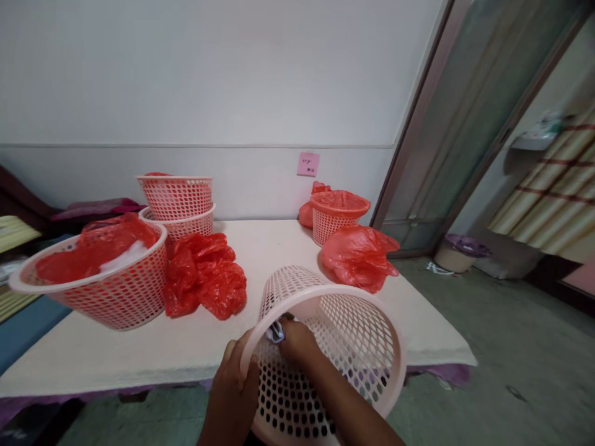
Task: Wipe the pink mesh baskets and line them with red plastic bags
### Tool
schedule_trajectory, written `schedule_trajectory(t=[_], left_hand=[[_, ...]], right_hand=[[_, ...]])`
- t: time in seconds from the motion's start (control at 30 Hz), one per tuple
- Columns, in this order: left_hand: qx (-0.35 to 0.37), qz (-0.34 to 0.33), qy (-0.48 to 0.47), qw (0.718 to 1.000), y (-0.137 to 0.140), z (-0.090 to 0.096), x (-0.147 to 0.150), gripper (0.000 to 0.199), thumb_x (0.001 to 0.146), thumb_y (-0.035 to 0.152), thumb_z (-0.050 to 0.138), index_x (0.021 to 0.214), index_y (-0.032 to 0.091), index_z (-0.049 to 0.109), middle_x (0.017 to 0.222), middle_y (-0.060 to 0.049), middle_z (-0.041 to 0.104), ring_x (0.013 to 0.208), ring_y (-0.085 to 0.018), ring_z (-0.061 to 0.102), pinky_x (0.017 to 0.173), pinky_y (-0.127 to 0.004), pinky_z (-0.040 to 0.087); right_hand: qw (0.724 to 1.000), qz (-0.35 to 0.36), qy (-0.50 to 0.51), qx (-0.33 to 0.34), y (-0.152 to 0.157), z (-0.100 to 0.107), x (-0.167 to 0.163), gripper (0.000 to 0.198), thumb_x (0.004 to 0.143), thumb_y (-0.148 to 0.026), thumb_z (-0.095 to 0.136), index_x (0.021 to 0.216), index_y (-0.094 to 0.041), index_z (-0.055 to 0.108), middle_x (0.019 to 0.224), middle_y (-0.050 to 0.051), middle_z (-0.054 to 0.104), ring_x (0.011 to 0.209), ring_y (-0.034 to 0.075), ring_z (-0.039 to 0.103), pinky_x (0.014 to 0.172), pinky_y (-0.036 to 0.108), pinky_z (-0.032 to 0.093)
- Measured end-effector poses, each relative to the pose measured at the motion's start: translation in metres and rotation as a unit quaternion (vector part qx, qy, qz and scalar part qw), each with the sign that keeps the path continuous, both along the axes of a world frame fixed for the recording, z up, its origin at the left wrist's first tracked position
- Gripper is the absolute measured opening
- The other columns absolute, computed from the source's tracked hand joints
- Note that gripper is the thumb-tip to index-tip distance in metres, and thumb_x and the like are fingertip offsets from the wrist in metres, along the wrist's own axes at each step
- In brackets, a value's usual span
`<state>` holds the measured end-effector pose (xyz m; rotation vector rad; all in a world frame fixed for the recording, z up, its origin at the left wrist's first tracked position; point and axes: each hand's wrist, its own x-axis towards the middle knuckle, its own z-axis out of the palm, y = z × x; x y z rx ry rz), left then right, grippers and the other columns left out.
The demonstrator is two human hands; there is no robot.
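A pale pink lattice basket (344, 289) is tipped on its side, its open mouth facing me, at the front edge of the table. My left hand (233, 381) is closed around the left part of its rim. Inside the basket, my right hand (297, 341) reaches to the left inner wall, fingers closed on a small crumpled white-and-blue piece (276, 333), perhaps cloth; its exact kind is unclear. The right fingertips are partly hidden. Just beyond the basket lies a puffed red plastic bag (357, 257); to its left is a crumpled pile of red plastic bags (204, 279).
On the white-covered table (260, 238), a large basket (134, 303) holding red plastic stands left, with stacked baskets (179, 197) behind it. A red-lined basket (332, 228) stands back right. A pink note (308, 164) is on the wall. A bin (458, 255) stands on the floor.
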<state>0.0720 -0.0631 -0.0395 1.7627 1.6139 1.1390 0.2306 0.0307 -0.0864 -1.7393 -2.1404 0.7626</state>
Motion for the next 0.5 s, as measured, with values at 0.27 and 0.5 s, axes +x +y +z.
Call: schedule_trajectory(t=[0.27,0.5], left_hand=[[-0.006,-0.007,-0.013,1.000,-0.009,-0.006,0.000,0.035,0.091,0.029,0.039,0.125,0.024,0.050,0.111,-0.006,0.058,0.108,-0.022,0.057,0.096,-0.040,0.044],[-0.005,0.010,-0.066,0.998,-0.005,0.006,0.001,0.036,0.089,0.030,0.043,0.122,0.022,0.056,0.113,-0.007,0.063,0.110,-0.024,0.057,0.098,-0.041,0.043]], right_hand=[[0.992,-0.062,0.106,-0.002,0.013,0.026,0.014,0.031,0.080,-0.024,0.055,0.109,-0.017,0.065,0.112,0.013,0.068,0.110,0.028,0.060,0.095,0.039,0.043],[0.902,0.115,0.400,-0.111,-0.030,0.052,0.012,0.043,0.079,-0.033,0.062,0.120,-0.020,0.059,0.112,0.004,0.066,0.101,0.021,0.062,0.092,0.035,0.047]])
